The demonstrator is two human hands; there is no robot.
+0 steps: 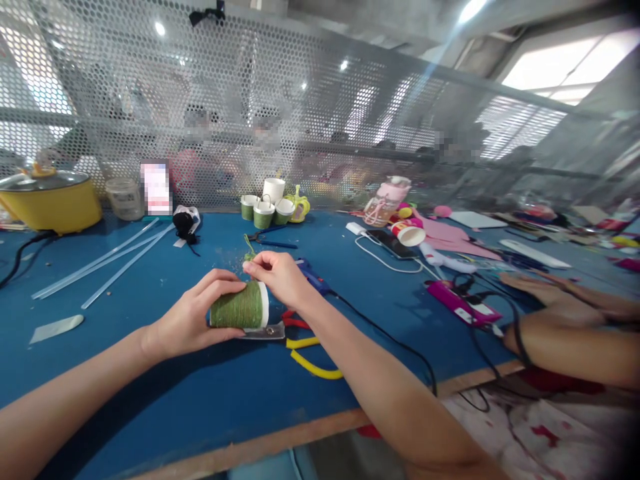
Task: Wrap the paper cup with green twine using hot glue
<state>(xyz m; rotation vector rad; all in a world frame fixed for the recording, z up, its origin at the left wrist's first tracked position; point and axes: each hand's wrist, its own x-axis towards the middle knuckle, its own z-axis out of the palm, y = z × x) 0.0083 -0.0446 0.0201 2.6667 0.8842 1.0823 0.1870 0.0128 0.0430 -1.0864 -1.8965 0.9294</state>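
Note:
My left hand (195, 310) is wrapped round a white cup covered in green yarn (239, 305), which lies on its side just above the table. The cup's white rim faces right. My right hand (277, 277) is at the cup's upper right with thumb and forefinger pinched together; what they hold is too small to make out. A loose bit of green yarn (249, 250) shows just beyond those fingertips. Under the cup are scissors, their blades (265, 331) near my left fingertips, with red and yellow handles (315, 367) to the right.
Small green-wrapped cups (263, 215) and pliers (275, 240) sit ahead. A blue glue gun (313, 275) trails its cord rightward. Clear glue sticks (105, 260) and a yellow pot (53, 203) are left. At right are a purple power strip (463, 303) and another person's arm (575, 340).

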